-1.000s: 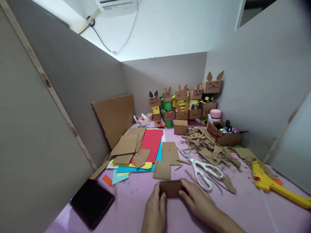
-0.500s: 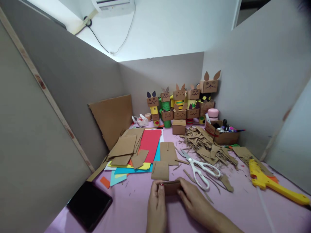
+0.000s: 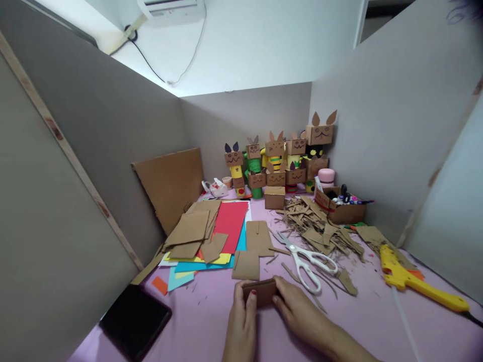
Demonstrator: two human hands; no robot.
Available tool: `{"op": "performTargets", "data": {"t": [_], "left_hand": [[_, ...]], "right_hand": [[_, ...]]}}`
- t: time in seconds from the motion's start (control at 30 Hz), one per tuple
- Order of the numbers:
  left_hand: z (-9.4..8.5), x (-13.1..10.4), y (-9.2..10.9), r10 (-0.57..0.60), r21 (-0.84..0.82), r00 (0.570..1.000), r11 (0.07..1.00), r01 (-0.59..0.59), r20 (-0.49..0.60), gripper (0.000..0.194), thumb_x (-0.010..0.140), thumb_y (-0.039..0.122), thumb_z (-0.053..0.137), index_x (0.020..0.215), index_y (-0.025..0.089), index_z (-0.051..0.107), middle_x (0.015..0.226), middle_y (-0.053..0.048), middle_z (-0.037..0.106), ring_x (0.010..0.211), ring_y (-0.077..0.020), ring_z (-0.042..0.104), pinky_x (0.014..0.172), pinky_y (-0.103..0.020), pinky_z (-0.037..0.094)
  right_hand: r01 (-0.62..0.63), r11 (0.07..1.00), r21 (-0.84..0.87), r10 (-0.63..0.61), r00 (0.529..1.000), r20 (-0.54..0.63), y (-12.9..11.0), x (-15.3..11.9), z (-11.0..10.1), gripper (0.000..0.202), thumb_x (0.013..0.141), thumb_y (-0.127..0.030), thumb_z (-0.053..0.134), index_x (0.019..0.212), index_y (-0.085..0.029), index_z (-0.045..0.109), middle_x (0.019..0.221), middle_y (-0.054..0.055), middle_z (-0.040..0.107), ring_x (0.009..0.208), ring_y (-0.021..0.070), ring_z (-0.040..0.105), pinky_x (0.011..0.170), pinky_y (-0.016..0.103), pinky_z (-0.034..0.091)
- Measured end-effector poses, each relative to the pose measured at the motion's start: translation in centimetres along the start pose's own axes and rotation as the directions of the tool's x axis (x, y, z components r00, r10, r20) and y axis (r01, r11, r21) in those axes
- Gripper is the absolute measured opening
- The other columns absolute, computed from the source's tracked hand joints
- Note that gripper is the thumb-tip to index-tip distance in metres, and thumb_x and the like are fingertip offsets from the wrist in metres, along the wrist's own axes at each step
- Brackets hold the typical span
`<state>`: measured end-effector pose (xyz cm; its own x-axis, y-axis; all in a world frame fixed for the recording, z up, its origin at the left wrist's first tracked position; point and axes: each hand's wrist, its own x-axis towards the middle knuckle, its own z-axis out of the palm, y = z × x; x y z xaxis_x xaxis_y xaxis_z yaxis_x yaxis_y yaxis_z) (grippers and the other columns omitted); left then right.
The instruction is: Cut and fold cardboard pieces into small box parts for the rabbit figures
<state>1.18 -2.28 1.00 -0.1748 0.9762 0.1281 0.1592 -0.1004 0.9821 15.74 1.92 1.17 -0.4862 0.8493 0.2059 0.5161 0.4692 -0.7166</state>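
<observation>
Between my hands is a brown cardboard piece (image 3: 264, 292), held low over the pink-covered table (image 3: 199, 322), its long edge facing up. My left hand (image 3: 243, 317) grips its left end, thumb across the front face. At the right end, my right hand (image 3: 296, 306) pinches it between thumb and fingers. Just beyond my hands lies a small cardboard square (image 3: 246, 265), with a larger cardboard piece (image 3: 258, 239) behind it. White-handled scissors (image 3: 307, 261) lie open to the right of these.
Cardboard sheets (image 3: 190, 227) and coloured paper (image 3: 231, 221) lie left. Scraps (image 3: 311, 221) and a yellow glue gun (image 3: 418, 284) are right. A black tablet (image 3: 136, 322) rests front left. Cardboard animal figures (image 3: 275, 148) stand behind a small box (image 3: 274, 198), beside a supply box (image 3: 345, 211).
The view has shifted slightly, moving the surroundings a little left in the picture. More of the cardboard piece's left part shows between my hands, and my grip stays on both ends.
</observation>
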Motion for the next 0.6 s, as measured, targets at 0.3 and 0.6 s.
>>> {"op": "performTargets", "data": {"t": [0.3,0.6], "left_hand": [[0.51,-0.07,-0.77,0.024,0.122,0.999,0.992,-0.019,-0.041,0.021,0.086,0.033,0.038,0.103,0.020,0.042,0.105,-0.012,0.060,0.098,-0.0235,0.058,0.087,-0.037,0.043],[0.62,-0.25,-0.82,0.057,0.167,0.992,0.985,-0.038,-0.115,0.019,0.086,0.032,0.034,0.099,0.020,0.042,0.101,-0.012,0.060,0.096,-0.0250,0.058,0.087,-0.041,0.042]], "right_hand": [[0.026,0.999,0.029,-0.025,0.999,-0.032,0.06,-0.27,0.21,0.021,0.082,-0.003,0.039,0.094,-0.016,0.050,0.095,0.011,0.064,0.088,0.0209,0.059,0.078,0.031,0.045],[0.031,0.997,0.074,-0.027,0.998,-0.053,-0.03,-0.06,0.59,0.019,0.081,-0.005,0.039,0.089,-0.018,0.050,0.092,0.010,0.064,0.085,0.0208,0.058,0.076,0.031,0.044]]}}
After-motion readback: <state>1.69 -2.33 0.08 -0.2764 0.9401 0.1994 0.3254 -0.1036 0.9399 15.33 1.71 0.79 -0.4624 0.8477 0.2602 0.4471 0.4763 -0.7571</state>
